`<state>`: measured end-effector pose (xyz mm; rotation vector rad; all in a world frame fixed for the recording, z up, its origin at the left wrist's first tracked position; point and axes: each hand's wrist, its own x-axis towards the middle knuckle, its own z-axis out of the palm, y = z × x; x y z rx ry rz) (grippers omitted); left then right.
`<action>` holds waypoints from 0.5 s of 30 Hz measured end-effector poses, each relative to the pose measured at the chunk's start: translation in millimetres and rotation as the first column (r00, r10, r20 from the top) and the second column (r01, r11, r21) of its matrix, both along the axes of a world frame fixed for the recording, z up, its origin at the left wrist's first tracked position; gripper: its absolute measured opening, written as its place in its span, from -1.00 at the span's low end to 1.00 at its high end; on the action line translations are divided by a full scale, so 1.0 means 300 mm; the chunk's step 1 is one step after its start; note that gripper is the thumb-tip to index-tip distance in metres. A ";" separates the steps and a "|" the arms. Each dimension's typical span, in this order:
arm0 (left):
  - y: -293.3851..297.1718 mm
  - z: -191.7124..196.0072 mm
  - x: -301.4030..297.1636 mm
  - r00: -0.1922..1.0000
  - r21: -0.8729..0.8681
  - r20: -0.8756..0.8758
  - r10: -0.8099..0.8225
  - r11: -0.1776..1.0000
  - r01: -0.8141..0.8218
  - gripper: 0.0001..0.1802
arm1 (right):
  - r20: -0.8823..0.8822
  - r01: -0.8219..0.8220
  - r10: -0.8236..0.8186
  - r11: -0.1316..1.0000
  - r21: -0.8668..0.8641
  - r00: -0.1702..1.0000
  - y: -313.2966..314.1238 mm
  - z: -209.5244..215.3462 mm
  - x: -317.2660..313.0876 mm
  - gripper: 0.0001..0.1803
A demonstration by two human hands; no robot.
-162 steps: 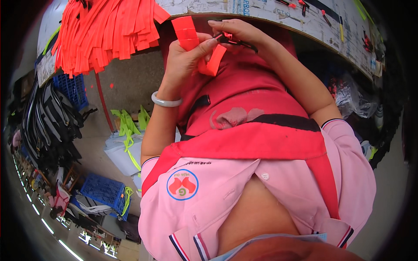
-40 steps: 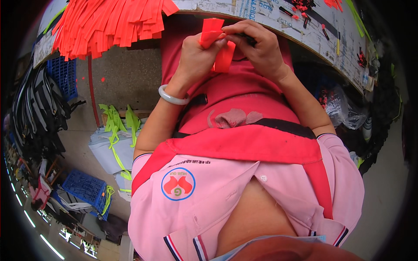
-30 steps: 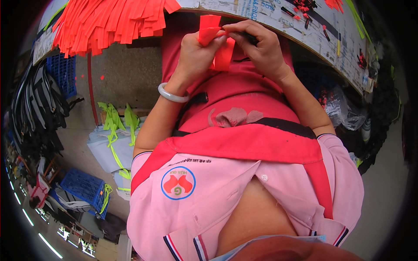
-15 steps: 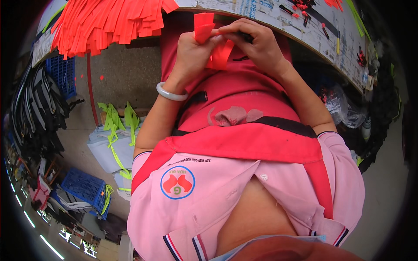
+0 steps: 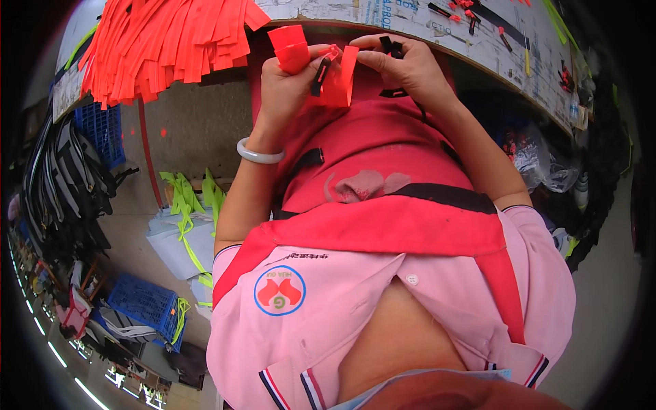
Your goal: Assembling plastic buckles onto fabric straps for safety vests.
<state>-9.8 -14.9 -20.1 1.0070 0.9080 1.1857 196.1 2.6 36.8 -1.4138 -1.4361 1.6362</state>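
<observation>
My left hand [image 5: 283, 92], closed, grips a folded bright orange-red fabric strip [image 5: 291, 49] above my lap. A small black tab-like piece [image 5: 320, 76] hangs beside its thumb, next to a small reddish bit at the fingertips. The strip loops down and its other end rises to my right hand [image 5: 413, 72], whose thumb and forefinger pinch at its edge. Several small black pieces [image 5: 391, 46] are tucked among the right fingers, and another [image 5: 394, 93] hangs below them; their exact kind is unclear. Both hands are near the table's front edge.
A thick fan of orange-red strips [image 5: 171, 48] overhangs the worktable [image 5: 383, 15] at left. Small black and red pieces [image 5: 471, 20] and a yellow-handled tool [image 5: 527, 58] lie at right. Blue crates [image 5: 143, 301], stacked fabric and a clear plastic bag [image 5: 536, 160] are around me.
My hands have drawn slightly apart, the left moving left and down. The strip's loop has opened between them. Black pieces at both hands now show more plainly.
</observation>
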 end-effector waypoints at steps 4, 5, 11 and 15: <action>-0.005 0.018 0.005 0.997 -0.033 0.043 -0.070 0.997 0.072 -0.78 | -0.199 0.041 -0.047 0.999 -0.034 0.979 0.012 -0.046 -0.018 -0.76; -0.005 0.020 0.004 0.997 -0.037 0.025 -0.068 0.997 0.069 -0.77 | -0.243 0.065 -0.059 0.998 0.017 0.968 0.021 -0.053 -0.015 -0.77; -0.012 0.055 -0.039 0.983 -0.183 0.127 -0.135 0.970 0.157 -0.74 | -0.142 -0.124 0.129 0.991 0.045 0.981 0.005 0.020 -0.037 -0.76; -0.009 0.052 -0.039 0.967 -0.163 0.187 -0.171 0.966 0.202 -0.73 | -0.056 -0.107 0.117 0.982 0.155 0.992 0.004 -0.008 -0.036 -0.73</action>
